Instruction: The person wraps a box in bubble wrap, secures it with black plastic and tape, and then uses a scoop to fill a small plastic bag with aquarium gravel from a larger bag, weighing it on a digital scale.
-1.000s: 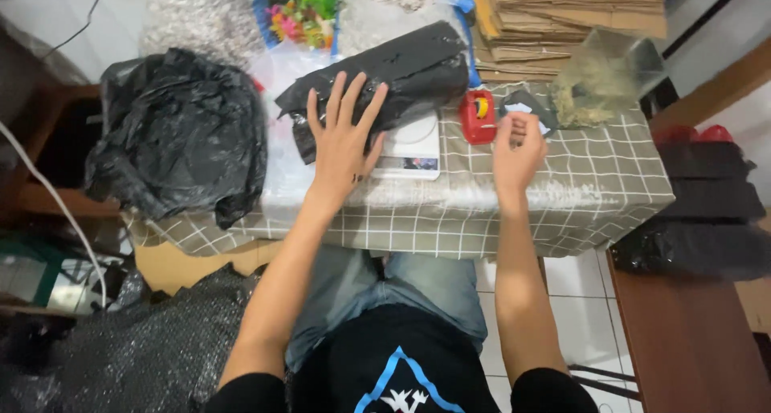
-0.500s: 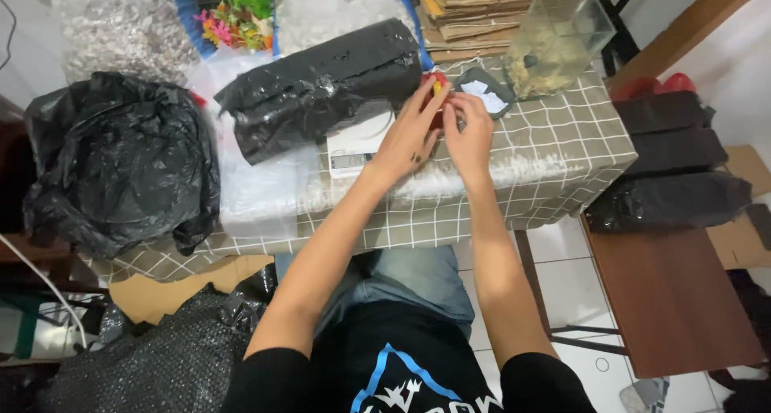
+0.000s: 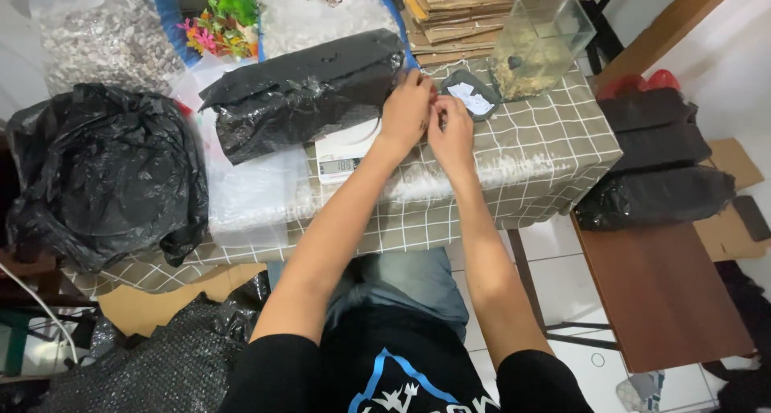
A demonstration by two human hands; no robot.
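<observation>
- The person's left hand (image 3: 406,108) and right hand (image 3: 452,128) meet over the far half of the table (image 3: 546,152), which is covered in a checked cloth, close to its far edge.
- The left hand's fingers (image 3: 419,85) curl narrowly against the right end of a long black-wrapped package (image 3: 301,96); something small and red may show at the fingertips, but it is too hidden to name, and whether they pinch the wrap cannot be told.
- The right hand's fingers (image 3: 443,108) are bent in close, touching the left hand's; what they grip, if anything, is hidden.
- The package lies aslant across the far left part of the table, its right end under the left fingers, its left end toward the far left corner.
- A white digital scale (image 3: 347,152) sits just beneath the package, beside the left wrist.
- A small dark tray (image 3: 474,96) with white paper lies just right of the hands.
- A clear glass tank (image 3: 540,47) stands at the far right corner, next to stacked cardboard (image 3: 474,11).
- A crumpled black bag (image 3: 96,180) covers the table's left edge.
</observation>
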